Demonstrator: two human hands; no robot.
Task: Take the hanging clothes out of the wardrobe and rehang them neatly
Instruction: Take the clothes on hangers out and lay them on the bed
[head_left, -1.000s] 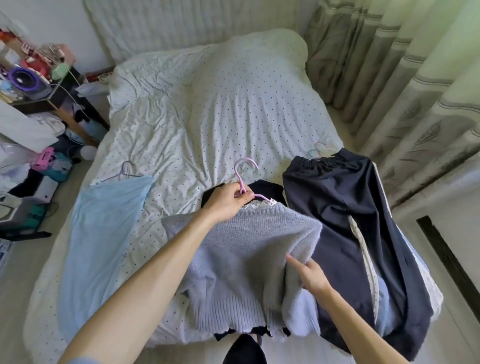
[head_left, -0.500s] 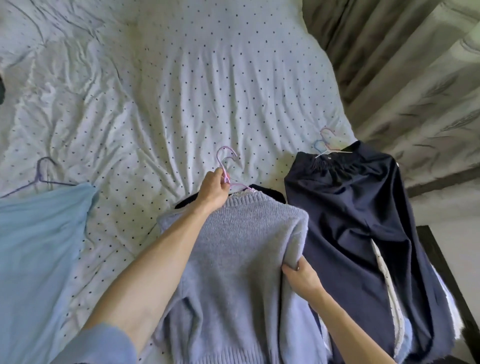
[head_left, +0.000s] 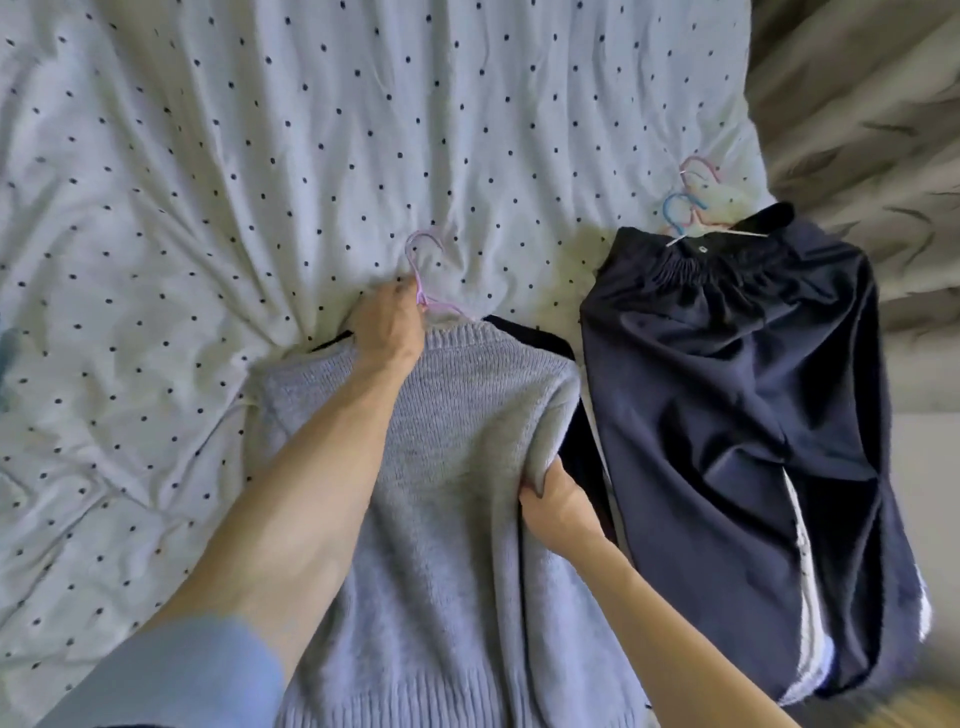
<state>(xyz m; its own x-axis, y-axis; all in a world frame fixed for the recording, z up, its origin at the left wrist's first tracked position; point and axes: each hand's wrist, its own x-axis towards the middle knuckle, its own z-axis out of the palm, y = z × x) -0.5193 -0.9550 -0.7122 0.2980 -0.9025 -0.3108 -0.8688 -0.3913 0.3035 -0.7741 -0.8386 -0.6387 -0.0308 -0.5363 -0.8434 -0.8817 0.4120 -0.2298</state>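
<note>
**Grey sweater on the bed, one hand at its hanger, one at its side**

The grey knitted sweater (head_left: 457, 467) lies flat on the dotted bedspread (head_left: 208, 208), collar to the far side and hem near. Its lilac hanger (head_left: 423, 260) sticks out of the collar, with the hook resting on the bedspread. The left hand (head_left: 387, 327) is at the collar, its fingers curled round the hanger's neck. The right hand (head_left: 558, 501) pinches a fold of the sweater's right edge, thumb on top and the fingers tucked under the knit.

A black garment (head_left: 530, 338) lies beneath the sweater and shows at its far right shoulder and along its right side. Just right of that, a navy garment (head_left: 727, 415) is spread out, white trim (head_left: 810, 623) showing along its near right part. At its far end lie a blue hanger hook (head_left: 675, 213) and a pink hanger hook (head_left: 698, 169). A curtain (head_left: 857, 104) hangs at the far right, beyond the bed's edge.
</note>
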